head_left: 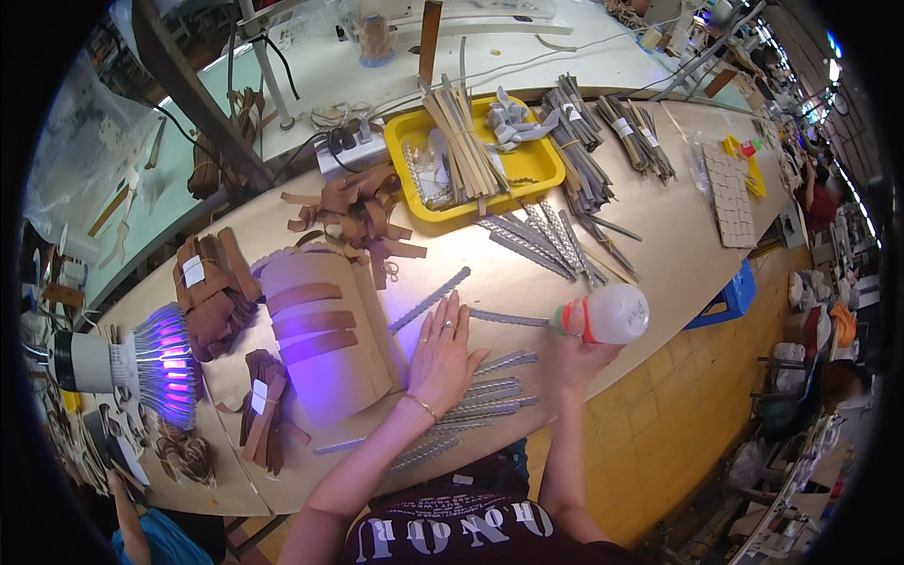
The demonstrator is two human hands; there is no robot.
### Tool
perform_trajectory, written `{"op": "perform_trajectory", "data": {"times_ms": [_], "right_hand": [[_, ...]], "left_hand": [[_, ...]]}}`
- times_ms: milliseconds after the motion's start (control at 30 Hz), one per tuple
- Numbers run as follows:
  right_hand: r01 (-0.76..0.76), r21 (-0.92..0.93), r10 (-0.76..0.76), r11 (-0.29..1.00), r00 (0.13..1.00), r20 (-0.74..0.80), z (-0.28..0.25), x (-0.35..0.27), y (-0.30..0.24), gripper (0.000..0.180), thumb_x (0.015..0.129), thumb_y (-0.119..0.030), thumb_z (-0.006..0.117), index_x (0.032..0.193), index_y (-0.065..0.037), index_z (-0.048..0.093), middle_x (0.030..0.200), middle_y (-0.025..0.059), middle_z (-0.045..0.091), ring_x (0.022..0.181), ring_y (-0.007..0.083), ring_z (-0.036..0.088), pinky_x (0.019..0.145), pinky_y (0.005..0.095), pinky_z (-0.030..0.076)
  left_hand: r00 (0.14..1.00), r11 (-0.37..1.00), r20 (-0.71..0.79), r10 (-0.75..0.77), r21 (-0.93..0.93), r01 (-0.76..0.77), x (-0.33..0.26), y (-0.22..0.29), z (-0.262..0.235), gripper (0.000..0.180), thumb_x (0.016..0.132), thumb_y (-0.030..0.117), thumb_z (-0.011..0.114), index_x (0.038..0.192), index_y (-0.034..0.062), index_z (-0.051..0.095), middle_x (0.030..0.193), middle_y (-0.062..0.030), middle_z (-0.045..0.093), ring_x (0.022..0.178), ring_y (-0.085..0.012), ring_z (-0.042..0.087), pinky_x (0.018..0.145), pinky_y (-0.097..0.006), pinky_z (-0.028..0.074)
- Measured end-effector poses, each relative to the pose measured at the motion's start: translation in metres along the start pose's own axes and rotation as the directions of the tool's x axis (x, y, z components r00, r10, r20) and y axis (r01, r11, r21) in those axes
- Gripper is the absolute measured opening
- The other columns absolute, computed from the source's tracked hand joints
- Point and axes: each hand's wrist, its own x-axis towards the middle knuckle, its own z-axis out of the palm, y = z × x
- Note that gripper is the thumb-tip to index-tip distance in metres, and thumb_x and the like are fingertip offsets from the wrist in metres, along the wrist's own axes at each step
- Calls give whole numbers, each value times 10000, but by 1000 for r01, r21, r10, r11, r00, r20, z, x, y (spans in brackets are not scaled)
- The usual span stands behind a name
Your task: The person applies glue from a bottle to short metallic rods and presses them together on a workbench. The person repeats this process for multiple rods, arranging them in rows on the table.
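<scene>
My left hand (443, 350) lies flat on the table with its fingers stretched out, a ring on one finger. Beside its fingertips are a grey braided strip (430, 301) and a second strip (508, 318) that runs toward the bottle. A translucent white bottle (620, 314) with a red and green end is in my right hand (586, 358), tipped sideways with that end to the left. Its tip and most of my right fingers are hard to make out. Several more grey braided strips (485, 400) lie between my forearms.
A yellow tray (452, 215) holds bundled strips. Brown strap bundles (215, 297) and a curved tan sheet (325, 377) with brown strips lie left, by a violet-lit lamp (165, 365). Grey bundles (579, 169) sit at the back. A blue crate (725, 299) stands beyond the right edge; another person's arm (127, 518) shows lower left.
</scene>
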Motion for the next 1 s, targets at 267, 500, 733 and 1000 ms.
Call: {"op": "perform_trajectory", "data": {"times_ms": [267, 500, 733, 1000], "right_hand": [[-396, 644, 578, 655, 811, -89, -35, 36, 61, 424, 892, -373, 685, 1165, -82, 540, 1005, 69, 633, 857, 185, 636, 712, 316, 545], [-513, 835, 637, 199, 715, 288, -58, 40, 94, 428, 877, -448, 643, 1154, -137, 547, 986, 50, 650, 825, 209, 656, 633, 343, 561], [-542, 829, 612, 135, 704, 361, -60, 39, 96, 401, 881, -443, 637, 1141, -150, 551, 945, 64, 671, 825, 203, 660, 623, 348, 559], [-497, 860, 701, 117, 655, 283, -54, 40, 83, 373, 890, -440, 634, 1086, -130, 565, 858, 81, 669, 708, 199, 654, 579, 320, 557]], "left_hand": [[999, 1000, -45, 21, -6, -21, 4, 0, -7, 601, 935, 335, 594, 1370, -58, 460, 1517, -266, 313, 1383, -401, 351, 1155, -458, 286], [975, 982, -118, 188, -7, -190, 29, 12, -2, 384, 889, 212, 646, 1241, 67, 594, 1386, -203, 475, 1267, -354, 469, 1069, -449, 373], [954, 955, -61, 292, 64, -288, 14, 0, 3, 244, 869, 191, 664, 1088, 83, 658, 1207, -135, 603, 1157, -315, 549, 982, -416, 427], [961, 955, 2, 275, 118, -273, -8, 8, -35, 312, 903, 161, 596, 1197, 57, 610, 1302, -155, 568, 1201, -313, 531, 1028, -443, 395]]}}
